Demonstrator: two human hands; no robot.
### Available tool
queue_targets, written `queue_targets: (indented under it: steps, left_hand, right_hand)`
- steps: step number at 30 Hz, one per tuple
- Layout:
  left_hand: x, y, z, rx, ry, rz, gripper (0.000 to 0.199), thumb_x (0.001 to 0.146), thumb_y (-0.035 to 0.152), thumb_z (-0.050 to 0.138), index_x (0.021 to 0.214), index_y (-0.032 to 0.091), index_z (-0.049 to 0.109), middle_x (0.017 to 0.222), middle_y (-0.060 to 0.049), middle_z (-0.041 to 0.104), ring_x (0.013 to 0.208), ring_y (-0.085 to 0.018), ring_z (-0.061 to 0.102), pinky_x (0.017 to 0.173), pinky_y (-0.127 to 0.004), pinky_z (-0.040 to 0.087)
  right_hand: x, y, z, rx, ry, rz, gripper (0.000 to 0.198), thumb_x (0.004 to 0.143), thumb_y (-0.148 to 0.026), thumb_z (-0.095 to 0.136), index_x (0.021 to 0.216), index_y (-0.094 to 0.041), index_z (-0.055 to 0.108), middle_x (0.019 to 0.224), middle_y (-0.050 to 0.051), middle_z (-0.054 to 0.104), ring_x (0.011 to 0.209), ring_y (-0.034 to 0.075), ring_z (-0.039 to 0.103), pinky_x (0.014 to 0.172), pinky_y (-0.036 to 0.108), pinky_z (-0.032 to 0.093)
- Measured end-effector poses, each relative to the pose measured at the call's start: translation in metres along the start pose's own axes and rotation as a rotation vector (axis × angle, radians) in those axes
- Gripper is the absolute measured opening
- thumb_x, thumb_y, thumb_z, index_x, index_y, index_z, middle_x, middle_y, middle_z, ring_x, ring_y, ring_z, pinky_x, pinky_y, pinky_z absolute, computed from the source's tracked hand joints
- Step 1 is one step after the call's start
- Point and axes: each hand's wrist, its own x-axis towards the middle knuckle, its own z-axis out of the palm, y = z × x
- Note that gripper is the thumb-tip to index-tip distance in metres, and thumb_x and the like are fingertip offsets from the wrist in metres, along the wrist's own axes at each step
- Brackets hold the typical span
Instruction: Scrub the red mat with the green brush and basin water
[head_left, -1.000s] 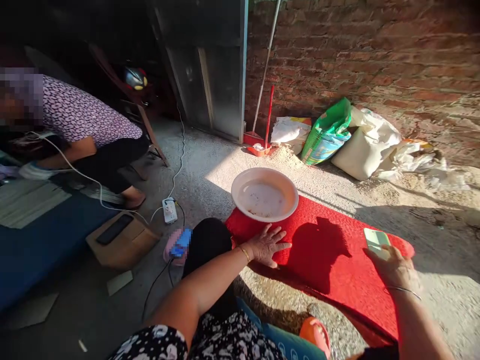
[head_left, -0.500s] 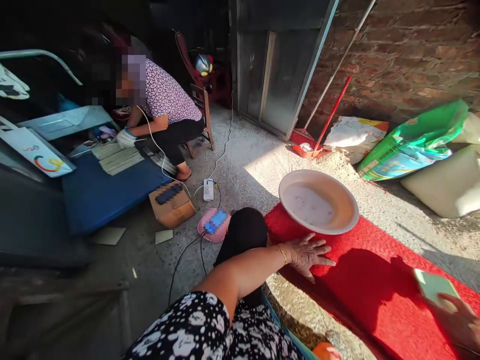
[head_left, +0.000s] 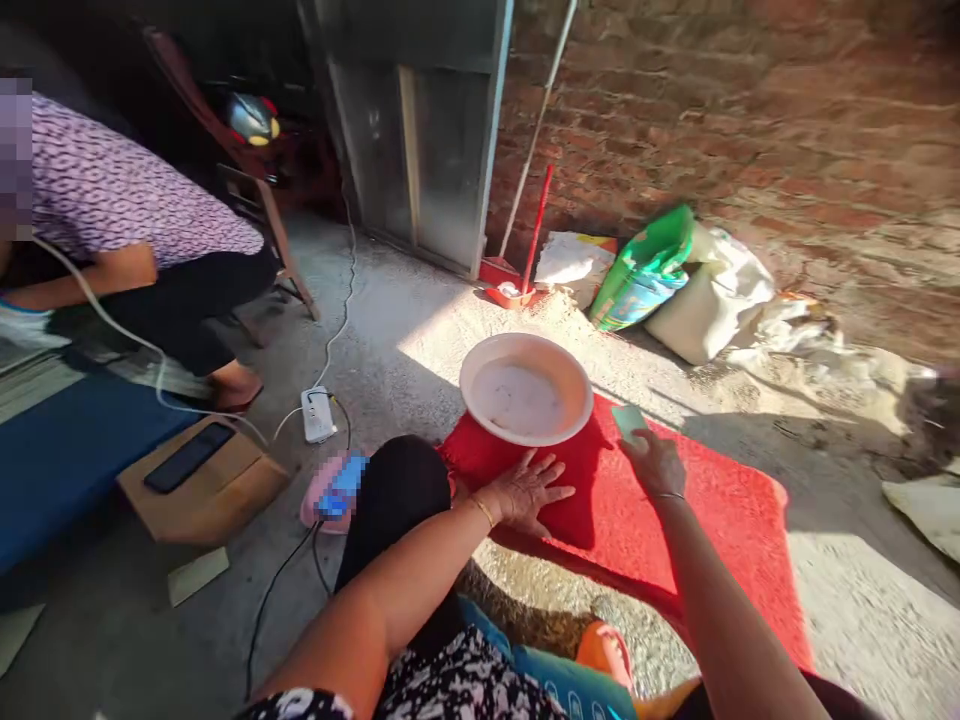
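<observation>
Left hand lay spread on the near edge of the red tabletop; right hand gripped a green block by the far edge, near a basin.

red cloth | pale green block | pale pink basin | black-and-white floral garment | orange sandal

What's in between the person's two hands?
Between the left hand and right hand, the head view shows just red cloth, partly shaded.
</observation>
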Motion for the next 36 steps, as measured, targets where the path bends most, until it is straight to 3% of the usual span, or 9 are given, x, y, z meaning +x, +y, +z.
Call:
queue_targets:
  steps: [2, 4, 11, 14, 18, 25, 28, 31, 36]
  left_hand:
    - [0.001, -0.006, 0.003, -0.028, 0.043, -0.014, 0.096, 0.084, 0.064, 0.078, 0.165, 0.026, 0.042, 0.176, -0.018, 0.03, 0.162, -0.044, 0.027, 0.13, -0.067, 0.016]
    - [0.003, -0.012, 0.008, -0.03, 0.054, -0.009, 0.097, 0.083, 0.068, 0.079, 0.164, 0.028, 0.044, 0.176, -0.018, 0.031, 0.161, -0.044, 0.029, 0.13, -0.067, 0.016]
    - [0.004, -0.018, 0.023, 0.023, 0.091, -0.023, 0.097, 0.079, 0.069, 0.082, 0.161, 0.03, 0.049, 0.176, -0.016, 0.031, 0.163, -0.041, 0.027, 0.132, -0.064, 0.015]
    - [0.004, -0.022, 0.028, 0.048, 0.114, -0.02, 0.098, 0.079, 0.072, 0.081, 0.161, 0.03, 0.049, 0.176, -0.016, 0.032, 0.162, -0.041, 0.028, 0.132, -0.063, 0.017]
    - [0.003, -0.03, 0.033, 0.119, 0.139, -0.001, 0.099, 0.076, 0.072, 0.082, 0.16, 0.031, 0.052, 0.174, -0.015, 0.037, 0.159, -0.042, 0.033, 0.131, -0.063, 0.019]
    - [-0.001, -0.036, 0.036, 0.254, 0.179, 0.045, 0.102, 0.071, 0.07, 0.085, 0.159, 0.03, 0.053, 0.169, -0.017, 0.043, 0.155, -0.043, 0.038, 0.126, -0.063, 0.024]
    - [-0.003, -0.039, 0.038, 0.294, 0.221, 0.075, 0.104, 0.07, 0.073, 0.084, 0.159, 0.03, 0.053, 0.169, -0.018, 0.044, 0.154, -0.043, 0.039, 0.124, -0.062, 0.025]
    - [-0.004, -0.042, 0.039, 0.32, 0.251, 0.096, 0.105, 0.069, 0.073, 0.085, 0.158, 0.029, 0.053, 0.168, -0.019, 0.045, 0.153, -0.043, 0.04, 0.125, -0.061, 0.025]
    - [-0.003, -0.043, 0.041, 0.326, 0.29, 0.111, 0.097, 0.07, 0.067, 0.083, 0.155, 0.028, 0.056, 0.167, -0.017, 0.046, 0.151, -0.043, 0.041, 0.126, -0.062, 0.023]
  right_hand:
    - [0.011, -0.017, 0.001, 0.052, -0.073, 0.044, 0.043, 0.103, -0.049, 0.061, 0.14, -0.028, 0.068, 0.119, 0.012, 0.065, 0.104, 0.026, 0.07, 0.087, 0.034, 0.052]
    - [0.021, -0.006, 0.003, 0.068, -0.116, 0.084, 0.043, 0.102, -0.049, 0.064, 0.14, -0.031, 0.068, 0.128, 0.012, 0.064, 0.114, 0.027, 0.068, 0.099, 0.038, 0.049]
    - [-0.008, 0.168, -0.024, 0.04, -0.157, 0.549, 0.043, 0.097, -0.044, 0.066, 0.132, -0.019, 0.071, 0.126, 0.022, 0.065, 0.107, 0.033, 0.068, 0.095, 0.051, 0.049]
    - [-0.019, 0.217, -0.033, 0.035, -0.137, 0.728, 0.042, 0.098, -0.044, 0.063, 0.126, -0.015, 0.073, 0.117, 0.025, 0.067, 0.106, 0.036, 0.066, 0.091, 0.054, 0.051]
    - [-0.001, 0.188, -0.03, 0.159, -0.059, 0.609, 0.045, 0.099, -0.043, 0.062, 0.134, -0.015, 0.07, 0.124, 0.021, 0.065, 0.111, 0.031, 0.064, 0.096, 0.047, 0.048]
    - [0.047, 0.003, -0.017, 0.269, -0.103, 0.021, 0.042, 0.097, -0.041, 0.067, 0.136, -0.027, 0.071, 0.134, 0.013, 0.064, 0.115, 0.027, 0.064, 0.101, 0.038, 0.044]
    - [0.057, -0.032, -0.006, 0.286, -0.12, -0.141, 0.04, 0.096, -0.043, 0.067, 0.134, -0.03, 0.072, 0.134, 0.011, 0.065, 0.118, 0.027, 0.063, 0.103, 0.038, 0.042]
    - [0.065, -0.005, 0.002, 0.274, -0.13, -0.103, 0.038, 0.096, -0.043, 0.068, 0.132, -0.032, 0.073, 0.136, 0.009, 0.065, 0.121, 0.027, 0.062, 0.107, 0.04, 0.04]
    - [0.062, 0.131, -0.001, 0.223, -0.125, 0.231, 0.047, 0.098, -0.042, 0.065, 0.141, -0.022, 0.068, 0.136, 0.017, 0.063, 0.119, 0.03, 0.062, 0.106, 0.045, 0.041]
